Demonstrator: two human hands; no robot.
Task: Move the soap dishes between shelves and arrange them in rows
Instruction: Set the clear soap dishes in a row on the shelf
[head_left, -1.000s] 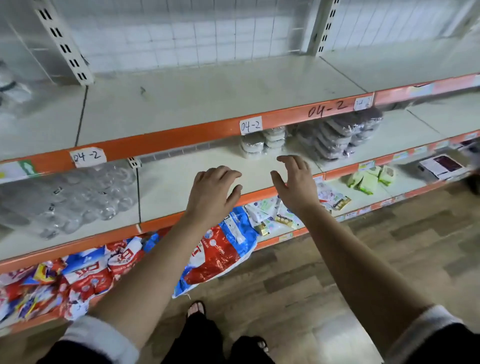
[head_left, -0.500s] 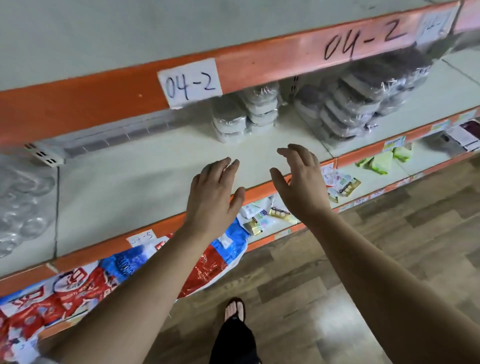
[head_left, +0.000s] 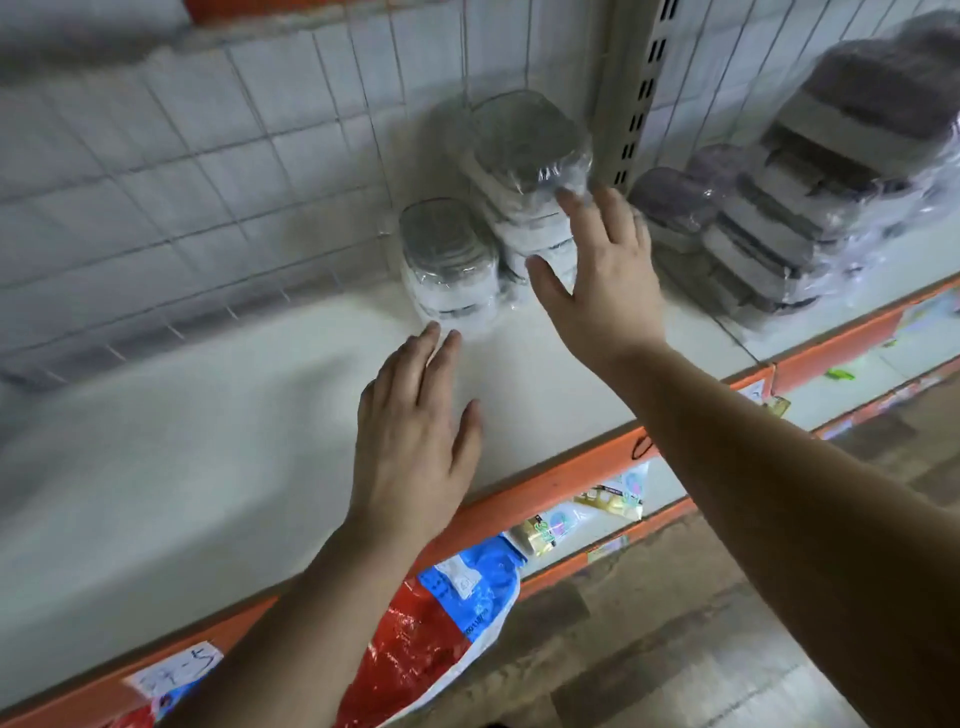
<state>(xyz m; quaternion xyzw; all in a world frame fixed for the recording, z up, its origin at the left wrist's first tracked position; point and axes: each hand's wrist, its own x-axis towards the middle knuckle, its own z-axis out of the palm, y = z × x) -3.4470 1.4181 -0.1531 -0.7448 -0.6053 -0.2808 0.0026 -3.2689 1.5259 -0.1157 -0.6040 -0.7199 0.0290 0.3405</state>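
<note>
Two stacks of plastic-wrapped soap dishes stand at the back of the white shelf (head_left: 208, 467): a short stack (head_left: 449, 265) and a taller stack (head_left: 524, 166) behind it to the right. My left hand (head_left: 415, 431) stretches flat over the shelf, fingertips just short of the short stack. My right hand (head_left: 597, 275) reaches with spread, straight fingers at the front of the taller stack, fingertips at its wrapping. Neither hand holds anything.
A bigger pile of dark wrapped soap dishes (head_left: 810, 197) fills the neighbouring bay, past a slotted upright post (head_left: 631, 104). A wire grid (head_left: 182, 171) backs the shelf. Below the orange shelf edge (head_left: 545, 493) lie a red-and-blue bag (head_left: 441, 639) and small packets.
The view has dropped under the upper shelf and closer in. Both hands have moved forward over the shelf, from its front edge up to the two stacks.
</note>
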